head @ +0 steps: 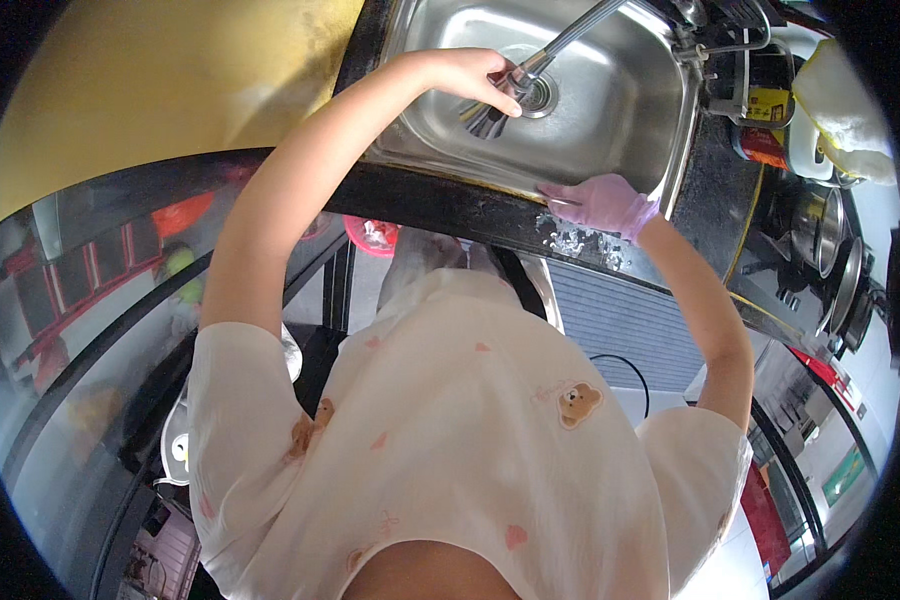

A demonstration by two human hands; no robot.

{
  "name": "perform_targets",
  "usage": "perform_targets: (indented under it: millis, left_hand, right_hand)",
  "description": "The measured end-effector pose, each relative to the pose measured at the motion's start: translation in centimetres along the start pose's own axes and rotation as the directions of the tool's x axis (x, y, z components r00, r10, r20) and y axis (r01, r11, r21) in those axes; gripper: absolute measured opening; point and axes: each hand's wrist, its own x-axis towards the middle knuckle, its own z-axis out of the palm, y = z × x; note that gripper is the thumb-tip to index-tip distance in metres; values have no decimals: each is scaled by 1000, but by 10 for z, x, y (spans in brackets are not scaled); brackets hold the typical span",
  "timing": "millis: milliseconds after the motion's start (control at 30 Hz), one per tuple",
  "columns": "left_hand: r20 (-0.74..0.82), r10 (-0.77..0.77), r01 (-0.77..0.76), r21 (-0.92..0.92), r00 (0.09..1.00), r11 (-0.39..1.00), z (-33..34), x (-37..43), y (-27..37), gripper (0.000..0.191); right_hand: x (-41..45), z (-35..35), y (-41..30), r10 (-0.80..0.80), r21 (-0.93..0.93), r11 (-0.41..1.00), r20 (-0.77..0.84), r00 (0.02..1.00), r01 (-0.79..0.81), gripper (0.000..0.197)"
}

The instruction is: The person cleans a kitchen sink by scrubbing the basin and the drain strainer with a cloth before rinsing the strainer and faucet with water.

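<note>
My bare left hand [474, 79] grips a chrome faucet's spray head [516, 84] over the basin, thumb along its near side. The faucet's metal neck [581, 30] slants in from the top right. Below my fingers is a grey, streaked, fan-like shape; I cannot tell whether it is water or part of the head. The stainless steel sink [607, 97] has a round drain [544, 97] beneath the head. At the sink's front rim, my right hand [600, 204] wears a thin purple glove. Its fingers close around a thin metal object [565, 200], mostly hidden.
Wet, whitish splashes [581, 240] mark the black counter edge [450, 199] below the glove. Bottles [765, 142] and a white cloth [844, 112] stand right of the sink, near metal pots [817, 232]. Under the counter is a pink basin [371, 234]. A yellowish surface [180, 75] adjoins on the left.
</note>
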Motion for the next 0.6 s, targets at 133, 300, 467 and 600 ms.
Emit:
perform_targets:
  millis: [133, 300, 467, 600]
  left_hand:
    - [19, -18, 19, -24, 1000, 1000, 9, 7, 7, 39]
    - [55, 9, -5, -61, 998, 998, 15, 10, 10, 41]
    - [17, -14, 14, -55, 1000, 998, 14, 6, 10, 42]
    - [42, -21, 22, -9, 999, 1000, 10, 3, 0, 42]
  right_hand:
    - [0, 5, 1, -29, -33, 999, -47, 998, 28, 41]
    - [2, 13, 3, 28, 162, 987, -45, 999, -20, 40]
    - [6, 29, 5, 17, 326, 945, -171, 985, 40, 39]
    - [17, 18, -12, -78, 192, 973, -257, 963, 130, 38]
